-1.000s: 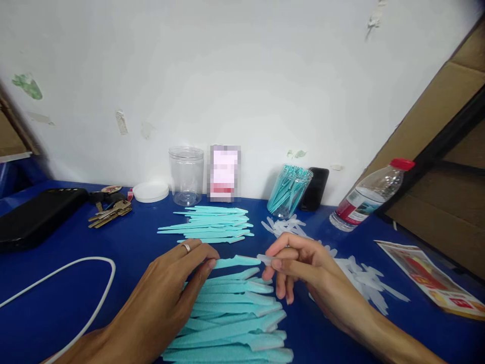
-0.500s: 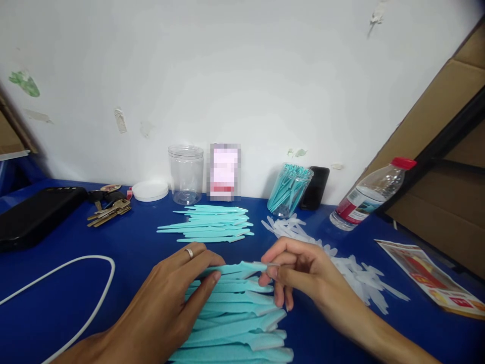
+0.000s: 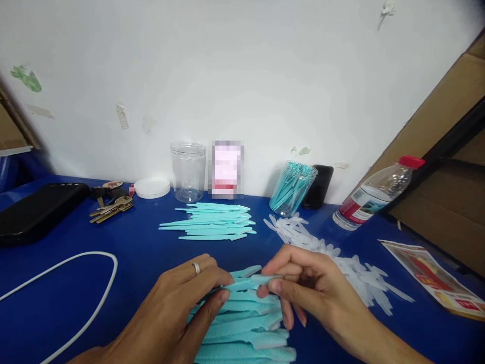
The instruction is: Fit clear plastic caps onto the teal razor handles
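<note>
Between my two hands is a teal eyebrow razor [image 3: 250, 284], held level above a row of similar razors [image 3: 242, 328]. My left hand [image 3: 189, 293], with a ring on one finger, pinches its handle between thumb and fingers. At the other end, my right hand [image 3: 303, 280] closes thumb and forefinger on the razor's blade end; whether a cover sits there is hard to make out. Beyond my hands lies a smaller group of teal razors [image 3: 212, 221]. Translucent white blade covers [image 3: 359, 275] are heaped right of my right hand.
Along the wall stand a clear jar [image 3: 188, 172], a pixelated upright card or screen [image 3: 226, 169], a jar full of teal razors [image 3: 291, 189], a black phone [image 3: 319, 187] and a tilted water bottle [image 3: 375, 194]. Keys [image 3: 113, 205], a white lid [image 3: 152, 188] and a white cable [image 3: 108, 283] lie left.
Both hands still grip the razor and have shifted slightly right and down in the picture. The whole view has moved slightly too.
</note>
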{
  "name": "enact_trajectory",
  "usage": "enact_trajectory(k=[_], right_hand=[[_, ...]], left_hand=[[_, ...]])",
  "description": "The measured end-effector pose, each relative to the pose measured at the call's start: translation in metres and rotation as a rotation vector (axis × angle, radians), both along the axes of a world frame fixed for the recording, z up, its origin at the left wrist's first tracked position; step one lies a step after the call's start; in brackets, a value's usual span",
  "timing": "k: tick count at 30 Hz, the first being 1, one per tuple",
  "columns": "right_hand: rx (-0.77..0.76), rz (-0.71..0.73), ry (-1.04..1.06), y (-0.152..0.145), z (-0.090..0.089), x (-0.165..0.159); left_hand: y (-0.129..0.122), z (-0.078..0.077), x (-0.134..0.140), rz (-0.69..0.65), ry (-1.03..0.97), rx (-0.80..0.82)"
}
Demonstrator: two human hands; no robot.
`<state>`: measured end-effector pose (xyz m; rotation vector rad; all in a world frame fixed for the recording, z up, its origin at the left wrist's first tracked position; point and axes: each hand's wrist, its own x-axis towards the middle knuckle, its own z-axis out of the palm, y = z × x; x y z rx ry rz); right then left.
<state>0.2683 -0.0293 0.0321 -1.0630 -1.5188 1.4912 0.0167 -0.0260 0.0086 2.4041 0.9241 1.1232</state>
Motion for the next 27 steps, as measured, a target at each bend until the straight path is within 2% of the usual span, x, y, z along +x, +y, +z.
enact_trajectory(k=[5,8,10,13,16,18,21,24,27], right_hand=[[0.048,-0.018,-0.056,-0.004,0.002,-0.004],[0.128,-0.016,-0.142,-0.006,0.004,-0.005],[0.235,-0.033,-0.262,-0.008,0.007,-0.003],[0.5,-0.099,-0.466,-0.009,0.011,0.0],[0.7,-0.109,-0.559,-0.007,0.015,0.005],[0.671,-0.083,-0.599,-0.005,0.018,0.009],[0.532,-0.042,-0.63,0.0,0.019,0.016],[0.457,0.006,-0.617,0.001,0.016,0.019],[0.4,0.068,-0.639,-0.001,0.011,0.015]], left_hand=[[-0.001,0.001,0.002,0.014,-0.024,0.059],[-0.001,0.002,0.001,0.001,-0.014,0.051],[0.0,0.004,0.001,-0.005,0.007,0.05],[0.001,0.006,0.001,-0.018,0.014,0.084],[0.003,0.005,0.001,-0.06,-0.008,0.082],[0.006,0.004,-0.001,-0.054,-0.039,0.025],[0.018,0.006,-0.006,0.085,-0.108,-0.059],[0.035,0.009,-0.014,0.249,-0.097,-0.051],[0.05,0.008,-0.019,0.292,-0.048,-0.049]])
